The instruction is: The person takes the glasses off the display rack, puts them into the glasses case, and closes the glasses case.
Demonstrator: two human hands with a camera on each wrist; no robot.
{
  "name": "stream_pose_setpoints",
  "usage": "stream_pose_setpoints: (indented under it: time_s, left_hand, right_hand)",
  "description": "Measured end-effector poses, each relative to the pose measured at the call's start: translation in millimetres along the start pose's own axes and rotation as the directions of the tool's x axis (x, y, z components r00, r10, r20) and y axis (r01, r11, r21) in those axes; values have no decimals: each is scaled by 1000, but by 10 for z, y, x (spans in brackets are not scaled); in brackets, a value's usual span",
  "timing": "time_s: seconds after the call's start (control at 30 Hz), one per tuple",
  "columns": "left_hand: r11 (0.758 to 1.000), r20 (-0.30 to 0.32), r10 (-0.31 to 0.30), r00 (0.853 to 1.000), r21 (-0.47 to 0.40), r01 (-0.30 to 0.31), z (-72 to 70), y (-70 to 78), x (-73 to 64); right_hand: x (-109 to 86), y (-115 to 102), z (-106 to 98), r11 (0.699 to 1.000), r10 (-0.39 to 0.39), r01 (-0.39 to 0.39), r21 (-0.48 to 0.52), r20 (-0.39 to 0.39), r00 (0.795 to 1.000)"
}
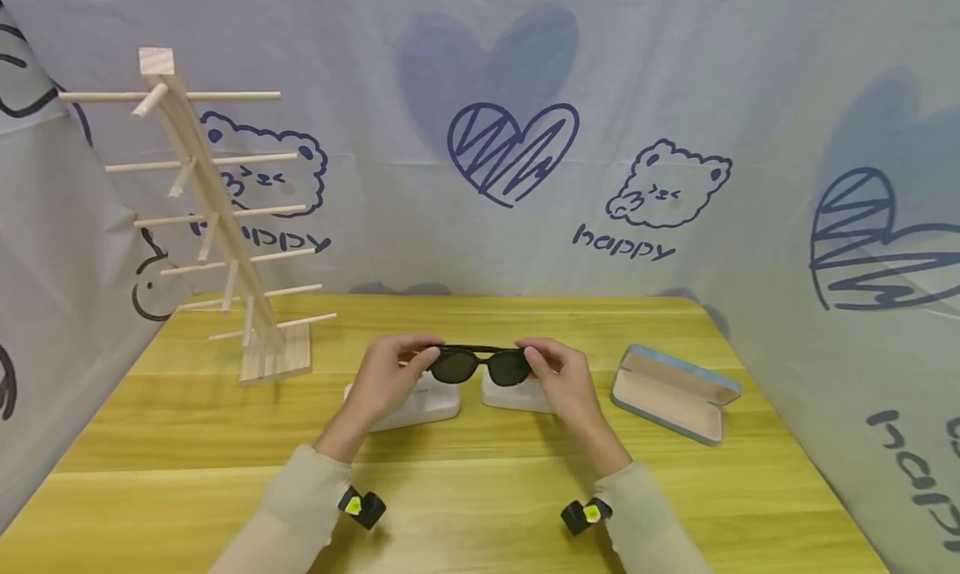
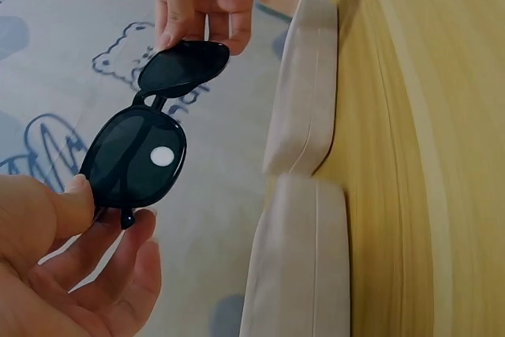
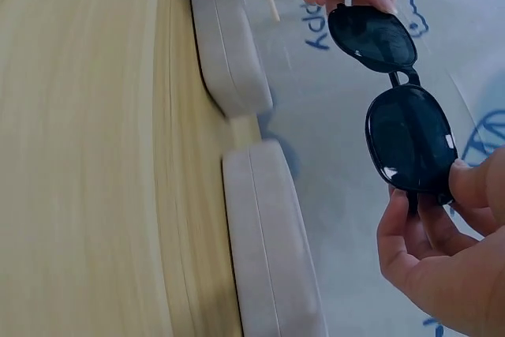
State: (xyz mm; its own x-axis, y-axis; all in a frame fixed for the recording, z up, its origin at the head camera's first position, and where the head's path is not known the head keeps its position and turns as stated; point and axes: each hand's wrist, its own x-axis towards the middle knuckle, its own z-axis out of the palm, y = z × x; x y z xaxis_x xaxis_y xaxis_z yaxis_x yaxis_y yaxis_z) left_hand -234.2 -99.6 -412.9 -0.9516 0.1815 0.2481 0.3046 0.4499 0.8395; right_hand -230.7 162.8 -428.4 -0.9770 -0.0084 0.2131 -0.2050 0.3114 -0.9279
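Black sunglasses with dark lenses are held up in front of me by both hands, above the table. My left hand pinches one end of the frame between thumb and fingers. At the other end, my right hand pinches the frame the same way. In the left wrist view the sunglasses show a double bridge, and one temple shows through the lens. Beneath and behind the hands lie two pale closed glasses cases, a left one and a right one, each partly hidden by a hand.
An open blue-grey glasses case with a beige lining lies at the right. A wooden display stand with several rows of pegs rises at the back left. Patterned cloth hangs behind the wooden table and along its sides.
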Motion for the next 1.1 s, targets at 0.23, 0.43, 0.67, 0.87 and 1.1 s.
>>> stream_pose_setpoints:
  time_s: [0.23,0.43,0.67,0.87,1.1]
  left_hand:
    - [990,72,14,997,-140,-4,286,114,138]
    - [979,104,5,995,-204,16,541,223,246]
    - [971,144,-14,989,-235,48,815,259,398]
    - [970,145,9,989,-242,27,1071,274,511]
    - [963,176,-25,984,-262,71,1376,412,585]
  right_hand:
    - [2,69,-332,997,36,-39,-64,-40,999]
    - [-4,108,-624,997,35,-39,-59,-73,997]
    - [-55,178,-903,993,88,-95,-70,-105,991]
    - [-123,283,-1130,989,98,-108,-96,-106,990]
    - [-259,386,-1421,981,140,-156,-115,-132,981]
